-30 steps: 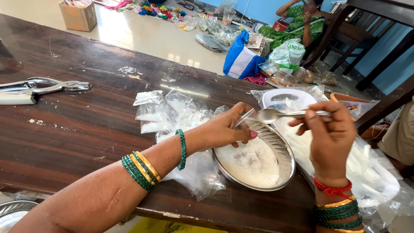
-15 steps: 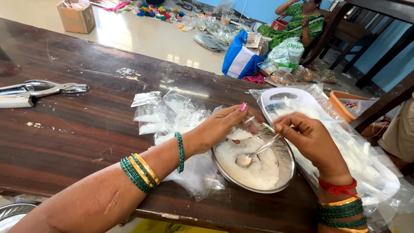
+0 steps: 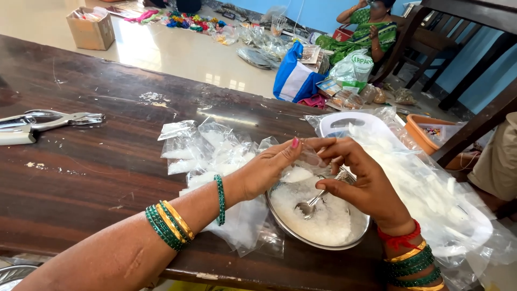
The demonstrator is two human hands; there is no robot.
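Observation:
My left hand (image 3: pixel 266 168) and my right hand (image 3: pixel 362 180) both pinch a small clear plastic pouch (image 3: pixel 302 166) that holds some white powder. They hold it over a round steel plate (image 3: pixel 301 237) at the table's near edge. The plate is filled with white powder (image 3: pixel 328 223). A steel spoon (image 3: pixel 311 206) lies in the powder, its handle running up under my right fingers. Both wrists wear green and gold bangles.
Several filled clear pouches (image 3: pixel 207 153) lie in a pile left of the plate. A white tray (image 3: pixel 344 123) with empty plastic bags sits to the right, an orange tub (image 3: pixel 425 130) behind it. A metal punch tool (image 3: pixel 54 119) lies far left. A person in green (image 3: pixel 371 32) sits on the floor beyond.
My right hand lowered the spoon from above the plate into the powder, left it there, and came to the pouch held by my left hand.

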